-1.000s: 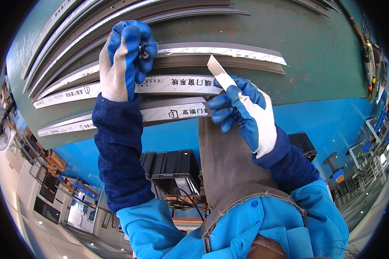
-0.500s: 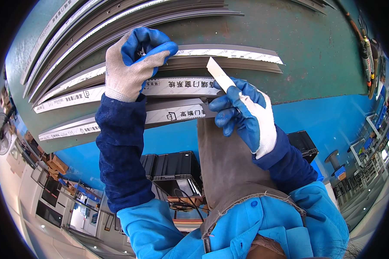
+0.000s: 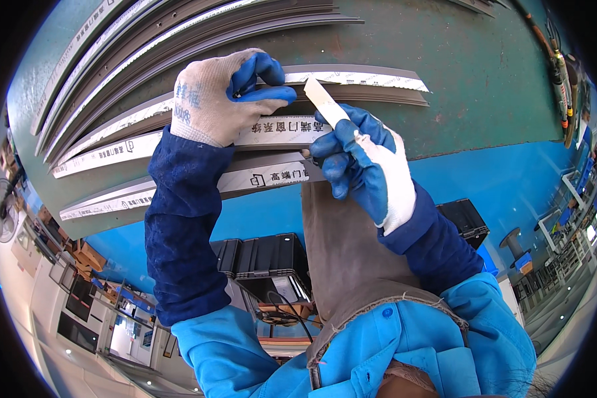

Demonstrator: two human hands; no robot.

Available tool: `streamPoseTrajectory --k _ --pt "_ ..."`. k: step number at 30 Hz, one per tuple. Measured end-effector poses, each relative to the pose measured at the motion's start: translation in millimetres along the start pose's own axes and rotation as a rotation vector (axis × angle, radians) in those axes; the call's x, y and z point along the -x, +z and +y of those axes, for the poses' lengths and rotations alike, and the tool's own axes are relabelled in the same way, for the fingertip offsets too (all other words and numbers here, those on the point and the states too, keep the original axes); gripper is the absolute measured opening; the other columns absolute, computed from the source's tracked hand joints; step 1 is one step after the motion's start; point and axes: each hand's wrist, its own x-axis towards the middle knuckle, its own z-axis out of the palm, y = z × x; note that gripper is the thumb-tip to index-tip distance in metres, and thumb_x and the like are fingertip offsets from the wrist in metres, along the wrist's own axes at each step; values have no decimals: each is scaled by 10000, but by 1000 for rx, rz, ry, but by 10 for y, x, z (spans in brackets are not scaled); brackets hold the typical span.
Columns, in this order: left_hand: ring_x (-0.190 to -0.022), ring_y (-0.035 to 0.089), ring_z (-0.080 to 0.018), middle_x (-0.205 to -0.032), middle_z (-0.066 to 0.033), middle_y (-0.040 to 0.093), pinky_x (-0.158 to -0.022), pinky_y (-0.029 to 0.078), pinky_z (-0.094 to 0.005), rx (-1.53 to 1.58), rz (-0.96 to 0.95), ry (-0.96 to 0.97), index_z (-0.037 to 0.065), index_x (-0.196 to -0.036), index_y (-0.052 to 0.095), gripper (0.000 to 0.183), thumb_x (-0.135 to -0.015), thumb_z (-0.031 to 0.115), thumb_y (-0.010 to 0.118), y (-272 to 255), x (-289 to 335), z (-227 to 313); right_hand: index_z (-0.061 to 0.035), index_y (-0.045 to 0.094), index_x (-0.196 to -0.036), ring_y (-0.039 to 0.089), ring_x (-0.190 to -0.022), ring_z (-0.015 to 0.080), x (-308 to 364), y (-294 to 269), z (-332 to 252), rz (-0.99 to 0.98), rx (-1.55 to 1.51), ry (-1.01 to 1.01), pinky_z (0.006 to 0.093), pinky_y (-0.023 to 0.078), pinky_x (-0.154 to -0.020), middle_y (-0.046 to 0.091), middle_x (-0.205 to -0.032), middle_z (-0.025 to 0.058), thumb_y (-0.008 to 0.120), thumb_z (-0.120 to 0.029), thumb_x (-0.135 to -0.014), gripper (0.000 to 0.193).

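Several long grey metal strips [image 3: 199, 40] with white printed film lie across a green table [image 3: 484, 79]. My left hand [image 3: 222, 99], in a white and blue glove, pinches its fingertips on the edge of one film-covered strip [image 3: 358, 79] near the middle. My right hand [image 3: 365, 162], also gloved, is closed on a flat white scraper blade [image 3: 322, 103] that sticks up towards the left fingertips. The right fingers rest over the ends of two nearer strips [image 3: 272, 176]. Dark blue sleeves and a brown apron [image 3: 351, 259] cover my arms and front.
The table's blue side panel [image 3: 504, 179] runs below the green top. Black plastic crates [image 3: 265, 255] sit beside the apron. Tools and cables [image 3: 564, 86] lie at the table's right end. A fan [image 3: 3, 212] and shelving show at the left rim.
My left hand came down from a raised, upright pose and turned over, its fingertips now pinched on the strip beside the blade. The right hand with the blade barely moved.
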Motion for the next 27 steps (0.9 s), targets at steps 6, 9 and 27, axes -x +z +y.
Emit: streamPoseTrajectory --k 6,9,27 --pt "-495 569 -120 -700 -44 668 -500 493 -190 -204 34 -50 59 -904 684 350 -636 199 858 64 -42 87 8 475 -1288 279 -407 1 -61 -242 -126 -219 -340 211 146 209 -324 615 -765 46 504 -245 -980 400" --pt "-493 579 -108 -683 -31 664 -480 483 -192 -336 -18 -25 93 -885 677 338 -635 230 858 53 -105 148 21 539 -1201 555 -567 56 -14 -449 -268 -467 -535 121 156 356 -425 669 -868 108 582 -289 -934 412" --pt "-486 597 -132 -631 -16 644 -451 467 -215 -651 -169 302 116 -1055 608 399 -719 232 792 51 -272 236 -38 667 -1090 639 -902 255 -439 -878 -635 222 1502 -1332 297 502 -776 666 -1129 130 735 24 -649 451"
